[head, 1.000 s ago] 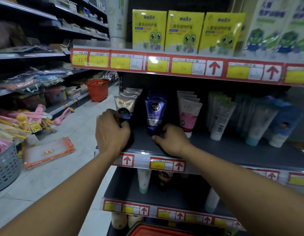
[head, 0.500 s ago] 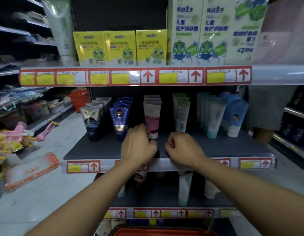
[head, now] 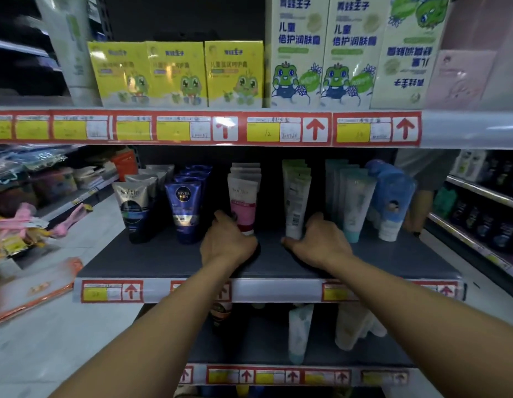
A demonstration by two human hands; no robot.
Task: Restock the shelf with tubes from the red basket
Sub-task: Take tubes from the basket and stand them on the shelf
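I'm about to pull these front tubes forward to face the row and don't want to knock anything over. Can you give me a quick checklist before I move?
1. Left hand on the pink-and-white tube: ok, fingers at its base.
2. Right hand on the white tube with a barcode: ok, touching its lower end.
3. Bare dark shelf surface in front to slide onto: ok.
4. Neighbouring dark blue Nivea Men tube upright and apart from the left hand: ok.
5. Firmness of either grip: cannot tell, fingertips are hidden.
6. Tubes behind the front ones stable: cannot tell.
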